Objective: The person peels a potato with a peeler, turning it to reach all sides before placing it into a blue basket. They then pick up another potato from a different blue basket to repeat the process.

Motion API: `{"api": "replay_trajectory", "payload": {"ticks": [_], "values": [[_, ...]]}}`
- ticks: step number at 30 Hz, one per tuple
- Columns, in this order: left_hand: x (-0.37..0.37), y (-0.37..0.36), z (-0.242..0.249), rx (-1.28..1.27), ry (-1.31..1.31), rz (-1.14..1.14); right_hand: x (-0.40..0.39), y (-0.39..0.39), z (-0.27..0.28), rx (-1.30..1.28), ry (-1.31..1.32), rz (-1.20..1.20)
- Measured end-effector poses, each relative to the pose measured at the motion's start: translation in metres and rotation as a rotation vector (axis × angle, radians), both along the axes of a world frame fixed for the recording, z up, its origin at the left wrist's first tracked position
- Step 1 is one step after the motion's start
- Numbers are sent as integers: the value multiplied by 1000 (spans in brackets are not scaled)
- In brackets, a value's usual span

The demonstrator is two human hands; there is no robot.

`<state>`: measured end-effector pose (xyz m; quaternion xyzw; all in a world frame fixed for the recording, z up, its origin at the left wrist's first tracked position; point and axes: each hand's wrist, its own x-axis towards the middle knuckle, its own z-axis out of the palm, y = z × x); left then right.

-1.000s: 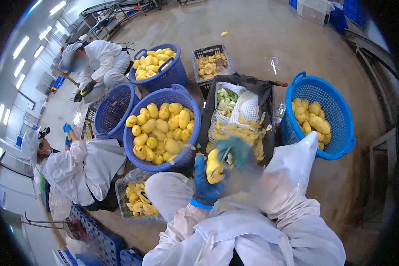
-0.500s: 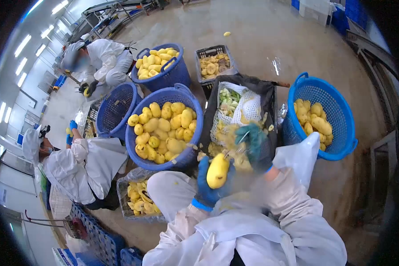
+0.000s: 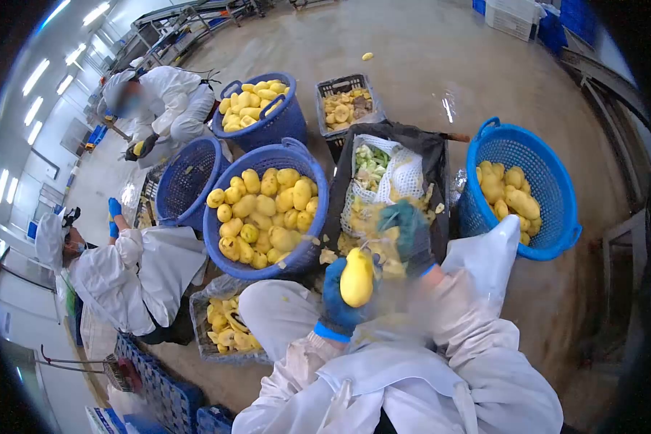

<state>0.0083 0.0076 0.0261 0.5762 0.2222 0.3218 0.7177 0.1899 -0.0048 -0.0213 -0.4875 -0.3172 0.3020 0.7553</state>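
My left hand (image 3: 334, 300), in a blue glove, is wrapped round a yellow mango (image 3: 356, 278) held upright before my lap. Just to its right, my right hand (image 3: 411, 235) in a green-blue glove is closed and blurred by motion. A small thin tool seems to be in it by the mango's top, too smeared to name. Both hands are over the near end of a crate lined with black plastic (image 3: 440, 166). Inside that crate are yellow peelings (image 3: 365, 220), a white foam net (image 3: 401, 177) and pale green scraps (image 3: 371, 163).
A purple-blue basket (image 3: 318, 217) heaped with mangoes stands to the left. On the right is a blue basket (image 3: 557, 210) with more yellow fruit. Beyond are another full basket (image 3: 286, 123) and a black crate (image 3: 329, 88) of pieces. Two co-workers (image 3: 141, 264) (image 3: 173, 94) sit at left.
My right hand has shifted slightly up and left, closer to the mango's top. The mango is turned more upright in my left hand. The camera view has moved a little.
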Motion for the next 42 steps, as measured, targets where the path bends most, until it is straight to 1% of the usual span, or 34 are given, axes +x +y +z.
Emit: {"api": "replay_trajectory", "payload": {"ticks": [2,3,5,6,7,8,9,10,13,14,16,17,18,20,21,22,25,26,28,29,30,31,32,33,35,37,38,39,40,41,42], "values": [[-1,3,-12,-390,-211,-10,6,-7,19,-1,160,-34],[-1,5,-18,-583,-315,6,-8,-8,19,7,153,36],[0,8,-31,-424,-247,-57,-37,-5,20,32,121,168],[-1,10,-31,-552,-307,-146,-23,-5,22,70,-156,161],[-1,12,-31,-683,-354,-229,-1,-5,13,108,101,153],[-1,13,-20,-856,-349,-220,23,-2,-2,149,356,146],[-1,13,-14,-935,-334,-218,31,2,7,195,611,136],[0,14,-7,-1014,-319,-212,27,1,14,-33,291,-137],[0,10,-7,-979,-249,-203,-7,-3,36,30,-64,83],[-1,8,-7,-923,-244,-242,-8,0,40,-53,271,139],[-5,6,-5,-804,-232,-308,31,0,3,96,464,97],[-6,8,-3,-733,-231,-339,40,5,10,179,554,83],[-9,8,-3,-776,-250,-323,37,0,13,12,430,-77],[-7,7,-4,-744,-237,-298,7,-1,9,74,-105,-120],[-5,8,-4,-724,-231,-294,-3,-4,26,17,182,78],[-3,8,-4,-703,-229,-299,-14,-7,43,-68,484,225],[-5,6,0,-640,-222,-295,33,8,-23,13,62,-227],[-4,9,2,-618,-216,-269,45,0,-20,45,274,-113],[-4,4,3,-600,-204,-214,13,-3,9,122,374,-3],[-3,2,3,-592,-202,-228,-4,-5,25,162,418,47],[0,3,3,-579,-202,-246,-16,-9,37,-15,355,82],[0,3,4,-568,-196,-262,-7,-4,20,37,377,3],[-2,3,-5,-566,-154,-197,9,6,-11,89,400,-73],[-3,2,-3,-553,-178,-191,22,9,-28,143,419,-141],[-2,4,4,-524,-222,-192,25,0,-9,184,-16,-199],[-1,3,-1,-471,-192,-195,3,-8,23,88,95,-110],[2,4,-2,-418,-174,-206,-10,-10,35,212,-172,-37],[2,4,-2,-364,-151,-218,2,-3,13,177,84,-29],[-1,2,-2,-328,-112,-171,22,9,-26,143,342,-21],[-4,1,1,-251,-91,-163,36,16,-48,110,595,-6],[-5,4,6,-168,-74,-152,37,5,-21,76,415,-65]]}}
